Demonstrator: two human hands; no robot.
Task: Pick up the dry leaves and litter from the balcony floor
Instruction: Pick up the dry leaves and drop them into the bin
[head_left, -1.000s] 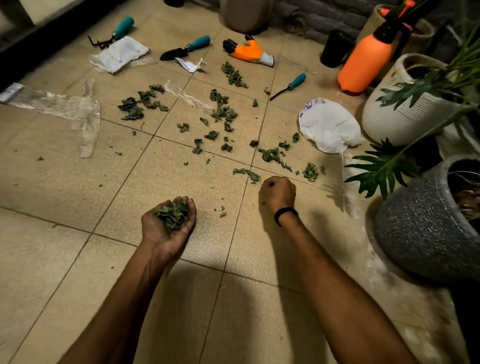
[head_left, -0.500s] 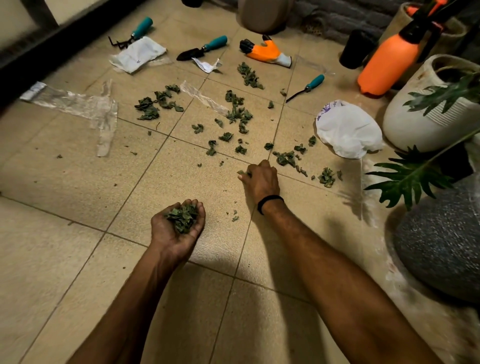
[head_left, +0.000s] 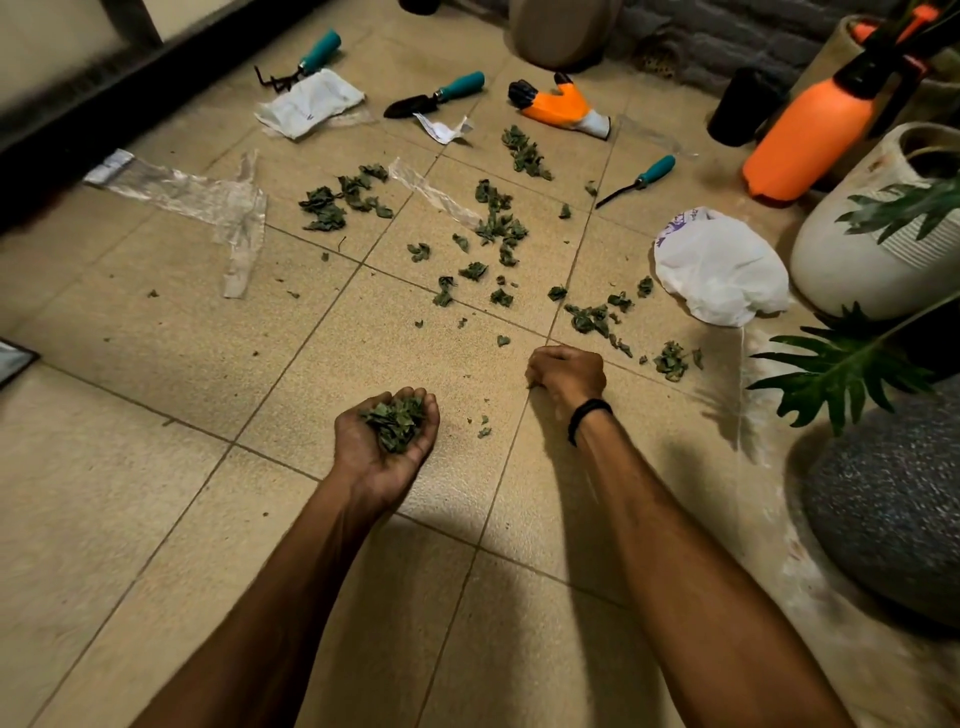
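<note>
Three teal tools (head_left: 306, 60) (head_left: 434, 96) (head_left: 636, 182), one glove (head_left: 561, 106), one sprayer (head_left: 805, 137), one white bag (head_left: 719, 265), two plastic strips (head_left: 197, 200) (head_left: 434, 192), two hands (head_left: 387, 447) (head_left: 569, 374).

Right hand (head_left: 566, 375) knuckles-up; fingers curled under and hidden, so whether they pinch leaves (head_left: 589, 318) cannot be told. Grey pot (head_left: 883, 519) cut by right edge, sprayer (head_left: 810, 135) top cut by top edge. Dark flat item (head_left: 10, 358) at left edge mostly out of frame, not identifiable; top-left ledge (head_left: 104, 93) blurred.

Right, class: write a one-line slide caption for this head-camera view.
Left hand cups gathered dry leaves while the right hand pinches more off the tiled balcony floor.
</note>
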